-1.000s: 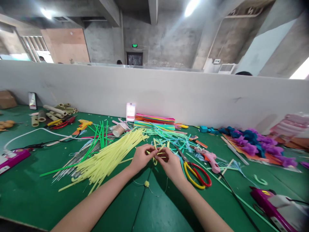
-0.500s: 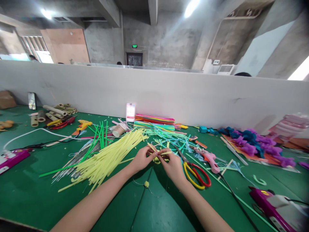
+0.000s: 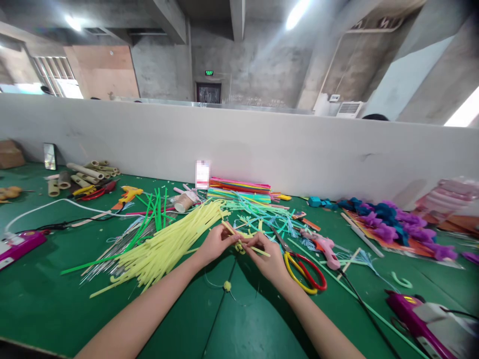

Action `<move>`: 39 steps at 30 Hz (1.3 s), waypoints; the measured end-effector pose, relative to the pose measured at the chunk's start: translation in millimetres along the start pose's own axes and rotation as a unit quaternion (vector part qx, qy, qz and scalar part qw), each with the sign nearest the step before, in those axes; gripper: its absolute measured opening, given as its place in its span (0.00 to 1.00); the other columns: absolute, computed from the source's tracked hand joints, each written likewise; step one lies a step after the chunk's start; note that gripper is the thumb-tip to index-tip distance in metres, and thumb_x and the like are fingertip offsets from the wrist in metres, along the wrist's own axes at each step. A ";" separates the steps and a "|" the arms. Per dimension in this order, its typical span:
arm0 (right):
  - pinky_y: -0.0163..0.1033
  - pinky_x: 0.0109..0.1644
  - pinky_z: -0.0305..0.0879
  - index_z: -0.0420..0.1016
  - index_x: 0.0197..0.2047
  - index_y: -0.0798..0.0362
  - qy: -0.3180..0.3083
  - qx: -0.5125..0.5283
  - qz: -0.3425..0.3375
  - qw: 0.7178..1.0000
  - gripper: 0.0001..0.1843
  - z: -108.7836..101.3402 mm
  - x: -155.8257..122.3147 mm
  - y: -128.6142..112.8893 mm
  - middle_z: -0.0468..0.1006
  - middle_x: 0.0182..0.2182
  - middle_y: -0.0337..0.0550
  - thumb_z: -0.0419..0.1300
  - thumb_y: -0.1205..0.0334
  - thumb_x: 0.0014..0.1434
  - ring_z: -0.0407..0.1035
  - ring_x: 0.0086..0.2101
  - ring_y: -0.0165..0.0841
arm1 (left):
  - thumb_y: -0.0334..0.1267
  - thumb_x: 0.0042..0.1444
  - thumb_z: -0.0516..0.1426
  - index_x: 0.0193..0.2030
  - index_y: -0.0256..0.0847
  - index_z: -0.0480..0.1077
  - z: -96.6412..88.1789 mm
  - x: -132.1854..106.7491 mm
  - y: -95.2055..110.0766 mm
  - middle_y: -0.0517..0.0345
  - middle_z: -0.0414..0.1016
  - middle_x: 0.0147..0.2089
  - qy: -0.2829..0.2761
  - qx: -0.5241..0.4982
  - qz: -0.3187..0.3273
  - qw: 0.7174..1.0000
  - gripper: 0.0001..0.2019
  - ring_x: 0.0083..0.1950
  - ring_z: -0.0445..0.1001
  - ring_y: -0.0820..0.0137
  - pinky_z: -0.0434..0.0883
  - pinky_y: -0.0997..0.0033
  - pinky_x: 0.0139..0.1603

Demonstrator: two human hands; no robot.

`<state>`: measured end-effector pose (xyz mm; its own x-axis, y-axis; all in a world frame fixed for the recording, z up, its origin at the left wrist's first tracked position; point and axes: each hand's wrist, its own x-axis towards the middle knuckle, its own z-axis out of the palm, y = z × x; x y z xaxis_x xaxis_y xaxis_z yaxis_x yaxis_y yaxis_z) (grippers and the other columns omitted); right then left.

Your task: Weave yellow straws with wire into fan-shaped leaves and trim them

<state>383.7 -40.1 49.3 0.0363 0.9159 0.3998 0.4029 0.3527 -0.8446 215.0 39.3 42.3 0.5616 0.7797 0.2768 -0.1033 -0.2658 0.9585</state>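
Over the middle of the green table, my left hand [image 3: 217,244] and my right hand [image 3: 268,255] meet fingertip to fingertip. Both are closed on a pale yellow pipe cleaner [image 3: 262,253], whose ends stick out past the fingers on either side. A small curled part of it [image 3: 239,248] hangs below the fingertips; the rest is hidden by my fingers. Left of my left hand lies a big bundle of yellow pipe cleaners [image 3: 175,244]. Closer to me, a little yellow ball on a thin wire [image 3: 227,286] rests on the table. Scissors [image 3: 305,271] with red and yellow handles lie beside my right hand.
A pink glue gun [image 3: 327,249] with its cord lies right of the scissors. Green pipe cleaners [image 3: 160,212], a yellow glue gun [image 3: 130,193] and bamboo tubes [image 3: 90,172] are at left. A phone [image 3: 202,174] leans on the white partition [image 3: 239,134]. Purple power strips [image 3: 411,319] sit at the sides.
Both hands have shifted slightly, and the fingers have changed their hold on the yellow pipe cleaner. Its right end now points lower. The things on the table lie as before.
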 end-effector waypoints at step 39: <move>0.43 0.41 0.72 0.68 0.34 0.50 -0.007 0.092 0.059 0.994 0.15 -4.1 6.4 7.7 0.81 0.33 0.45 0.65 0.50 0.51 0.77 0.35 0.40 | 0.45 0.53 0.60 0.34 0.37 0.68 -5.7 -7.6 11.7 0.56 0.74 0.35 -0.021 0.071 -0.006 0.997 0.12 0.36 0.73 0.69 0.69 0.71 0.35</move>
<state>390.8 -32.3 46.8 0.0601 0.9554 0.2892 0.2215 0.2697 -0.9371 204.9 33.5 51.8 0.5955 0.7600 0.2603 0.0183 -0.3369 0.9414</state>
